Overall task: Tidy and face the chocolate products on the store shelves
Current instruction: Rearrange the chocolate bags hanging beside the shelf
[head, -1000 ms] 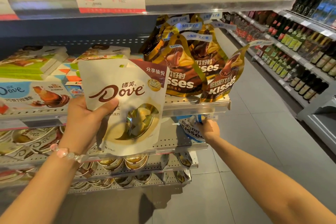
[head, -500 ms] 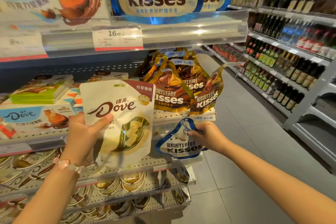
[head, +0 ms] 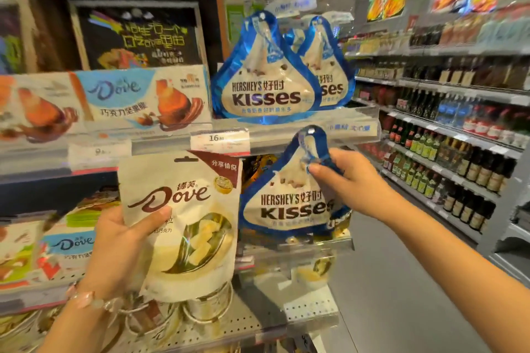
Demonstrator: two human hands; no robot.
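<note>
Left hand: the left hand (head: 120, 246) is nearest, low on the left, with a beaded bracelet (head: 86, 299) at the wrist.
Left grip: clamped on the white Dove pouch (head: 183, 223), thumb across the front under the brand name, fingers hidden behind.
White Dove pouch: held upright, face to the camera, in front of the shelf edge; its lower corner overlaps the foil cups (head: 206, 304) on the perforated lower shelf (head: 301, 315).
Right hand: the right hand (head: 350, 183) reaches in from the right, at mid height.
Right grip: closed on the narrow top of the held Kisses bag (head: 289, 203), pinching it between thumb and fingers.
Held Kisses bag: blue and white, teardrop-shaped, hanging face forward just beside the Dove pouch, its tip just below the clear shelf rail (head: 286, 135).
Price tag: a price tag (head: 219, 142) marked 16.80 sits in that rail, above the pouch.
Upper shelf: two matching shelf Kisses bags (head: 266, 89) stand upright, one overlapping the other; boxed Dove chocolates (head: 143, 97) stand beside them on the left.
Behind: a chalkboard sign (head: 137, 37) sits at the back, blurred.
Far right: across the aisle, rows of bottles (head: 459, 157) fill the shelves.
</note>
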